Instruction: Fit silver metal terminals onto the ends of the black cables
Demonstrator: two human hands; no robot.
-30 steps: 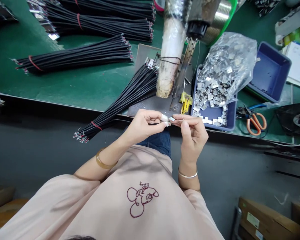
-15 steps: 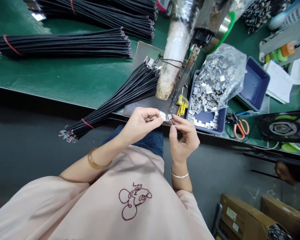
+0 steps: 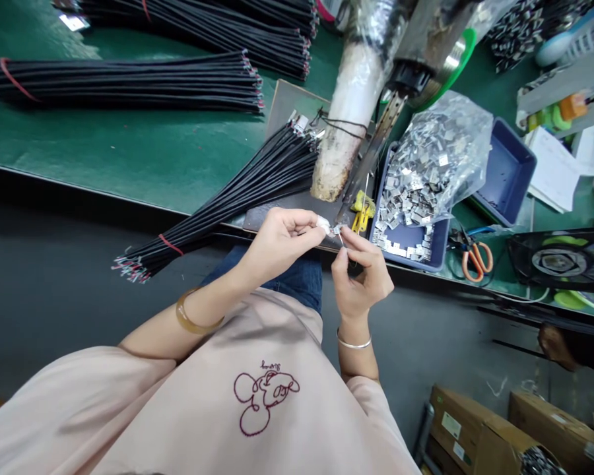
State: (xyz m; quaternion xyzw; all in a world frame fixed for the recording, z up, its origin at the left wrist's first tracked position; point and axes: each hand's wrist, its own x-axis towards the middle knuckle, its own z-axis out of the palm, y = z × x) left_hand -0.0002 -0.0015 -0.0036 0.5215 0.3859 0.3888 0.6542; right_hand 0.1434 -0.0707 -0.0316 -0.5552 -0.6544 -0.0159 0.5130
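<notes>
My left hand [image 3: 276, 243] is closed in a pinch, a white wrap on one fingertip, and the fingers hide most of what they hold. Facing it, my right hand [image 3: 362, 276] pinches a small silvery metal connector [image 3: 337, 229] between thumb and fingers. A thin pale strip and reddish wire bits show between the fingertips, too small to make out fully. Left of the hands, a bundle of black cables [image 3: 237, 181] with bare coloured ends lies across the table edge. Just beyond the right fingers are a yellow clip-like tool [image 3: 361, 214] and a slotted metal rod [image 3: 376, 142].
A blue tray [image 3: 440, 247] holds many metal connectors and a plastic bag [image 3: 455, 142]. A wrapped white tube [image 3: 344, 119] hangs over the work spot. Orange-handled cutters [image 3: 476, 260] and a black fan [image 3: 559, 257] lie right. More cable bundles [image 3: 129, 86] rest at left.
Both hands stay together at nearly the same spot. The right thumb and fingers have shifted slightly left around the small metal piece. The whole view has moved a little.
</notes>
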